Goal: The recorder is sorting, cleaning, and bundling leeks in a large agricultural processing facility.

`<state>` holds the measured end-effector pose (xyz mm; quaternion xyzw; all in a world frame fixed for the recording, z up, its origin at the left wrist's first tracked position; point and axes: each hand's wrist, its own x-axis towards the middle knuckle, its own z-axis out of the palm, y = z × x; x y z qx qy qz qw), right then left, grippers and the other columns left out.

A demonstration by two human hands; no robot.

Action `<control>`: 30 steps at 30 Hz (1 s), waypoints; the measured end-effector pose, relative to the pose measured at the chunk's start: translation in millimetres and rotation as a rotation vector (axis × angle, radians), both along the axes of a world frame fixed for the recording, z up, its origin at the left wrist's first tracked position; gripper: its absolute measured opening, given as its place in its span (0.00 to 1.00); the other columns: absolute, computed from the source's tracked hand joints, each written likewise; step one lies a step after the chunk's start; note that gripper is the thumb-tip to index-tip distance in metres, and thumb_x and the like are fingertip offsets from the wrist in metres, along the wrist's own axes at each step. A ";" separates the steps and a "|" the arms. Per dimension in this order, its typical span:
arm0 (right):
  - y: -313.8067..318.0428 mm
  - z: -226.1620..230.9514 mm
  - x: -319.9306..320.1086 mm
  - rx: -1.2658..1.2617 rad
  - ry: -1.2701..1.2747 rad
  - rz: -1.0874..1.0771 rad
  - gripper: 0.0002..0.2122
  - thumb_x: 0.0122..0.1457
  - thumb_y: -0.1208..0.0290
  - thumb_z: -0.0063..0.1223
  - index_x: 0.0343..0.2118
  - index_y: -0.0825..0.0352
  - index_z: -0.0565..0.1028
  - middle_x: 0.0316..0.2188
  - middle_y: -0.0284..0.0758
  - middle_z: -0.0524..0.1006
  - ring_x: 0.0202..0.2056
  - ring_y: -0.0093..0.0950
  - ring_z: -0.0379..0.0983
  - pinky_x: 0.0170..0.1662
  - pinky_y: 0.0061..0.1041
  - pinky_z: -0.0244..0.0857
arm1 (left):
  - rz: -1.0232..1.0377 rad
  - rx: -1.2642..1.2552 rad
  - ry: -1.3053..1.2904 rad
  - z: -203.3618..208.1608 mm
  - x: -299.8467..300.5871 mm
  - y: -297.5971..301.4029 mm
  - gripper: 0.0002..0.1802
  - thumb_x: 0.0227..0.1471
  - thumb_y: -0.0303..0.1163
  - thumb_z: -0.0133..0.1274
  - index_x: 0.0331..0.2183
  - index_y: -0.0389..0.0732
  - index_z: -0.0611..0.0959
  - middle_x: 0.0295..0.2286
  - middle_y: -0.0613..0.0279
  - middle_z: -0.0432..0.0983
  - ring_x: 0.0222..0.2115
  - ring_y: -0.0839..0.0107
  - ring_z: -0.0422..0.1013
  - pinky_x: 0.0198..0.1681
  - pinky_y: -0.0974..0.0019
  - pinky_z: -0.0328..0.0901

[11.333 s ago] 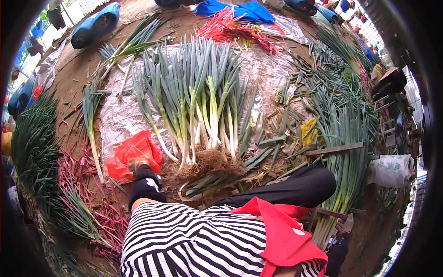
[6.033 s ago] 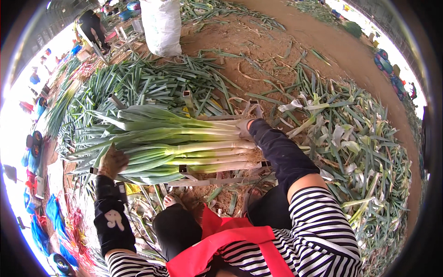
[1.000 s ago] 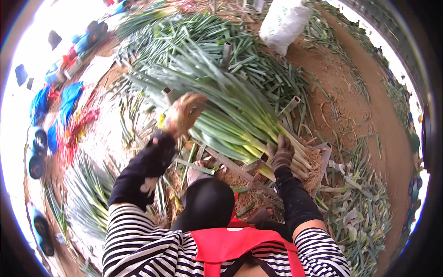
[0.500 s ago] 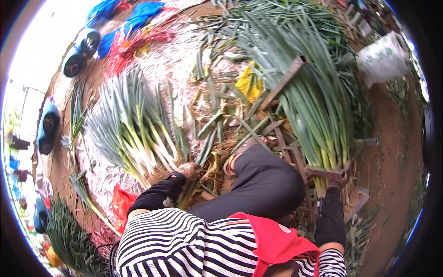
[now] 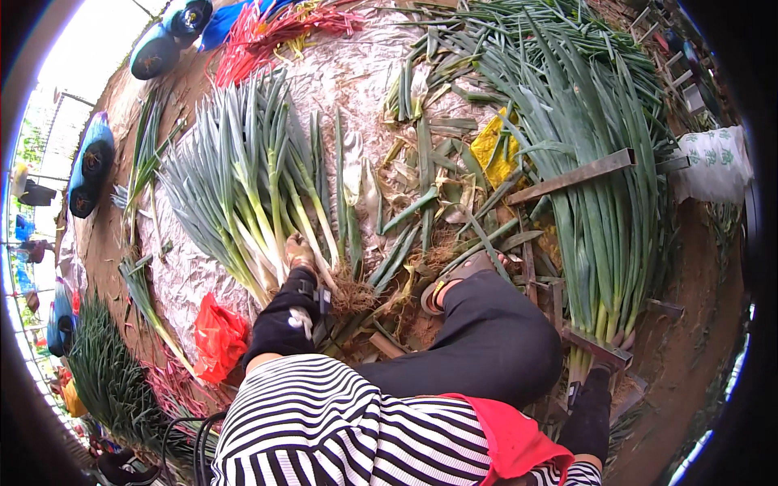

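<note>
To my left, a fanned pile of green onions point(image 5: 243, 174) lies on a pale sheet, white stems and roots toward me. My left hand point(image 5: 300, 253) is closed on the white stems at the right part of this pile. A thick bundle of green onions point(image 5: 604, 243) rests in a metal frame point(image 5: 579, 176) at my right, leaves pointing away from me. My right hand point(image 5: 622, 340) is at the stem end of that bundle, by the frame's near metal bar point(image 5: 596, 347). Its fingertips show against the stems; the bar and sleeve hide most of it.
Leaf scraps point(image 5: 429, 174) litter the sheet beside a yellow bag point(image 5: 494, 150). A red plastic bag point(image 5: 219, 336) is near my left forearm. Red ties point(image 5: 251, 40) lie at the far left. More green onions point(image 5: 105, 373) are at the lower left. A white roll point(image 5: 711, 162) stands right.
My left hand has moved away from the root end, forward onto the white stems. My right hand stays at the bundle's stem end. The whole view has shifted with my head.
</note>
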<state>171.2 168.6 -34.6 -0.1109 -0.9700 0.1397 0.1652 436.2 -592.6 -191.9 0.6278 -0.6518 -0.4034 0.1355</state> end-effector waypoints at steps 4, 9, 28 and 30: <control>12.4 -7.8 -0.1 -0.074 0.037 -0.015 0.26 0.63 0.50 0.42 0.61 0.56 0.61 0.54 0.46 0.69 0.55 0.46 0.63 0.56 0.43 0.56 | 0.261 0.624 0.461 -14.4 -3.8 -17.7 0.23 0.61 0.38 0.46 0.55 0.41 0.68 0.33 0.57 0.77 0.26 0.66 0.72 0.29 0.63 0.68; 25.1 -13.3 2.5 -0.090 0.046 -0.065 0.26 0.64 0.50 0.41 0.61 0.57 0.61 0.55 0.47 0.68 0.55 0.47 0.63 0.57 0.43 0.55 | 0.171 1.026 0.920 11.5 -43.7 7.5 0.23 0.60 0.52 0.45 0.48 0.45 0.73 0.21 0.70 0.68 0.17 0.76 0.62 0.20 0.70 0.60; 23.8 -17.0 -16.6 0.104 -0.029 -0.016 0.26 0.64 0.53 0.41 0.61 0.62 0.60 0.56 0.46 0.66 0.56 0.44 0.63 0.55 0.41 0.59 | -0.291 0.044 -0.549 -51.0 -50.9 19.8 0.27 0.36 0.44 0.68 0.35 0.35 0.81 0.33 0.45 0.79 0.34 0.53 0.77 0.40 0.57 0.71; 38.6 -42.6 -15.3 0.063 0.059 -0.027 0.26 0.64 0.52 0.41 0.60 0.62 0.62 0.54 0.46 0.68 0.53 0.45 0.66 0.52 0.43 0.62 | -0.376 -0.043 -0.572 -47.9 -71.0 21.9 0.27 0.33 0.47 0.69 0.33 0.38 0.84 0.32 0.48 0.80 0.32 0.56 0.77 0.39 0.58 0.72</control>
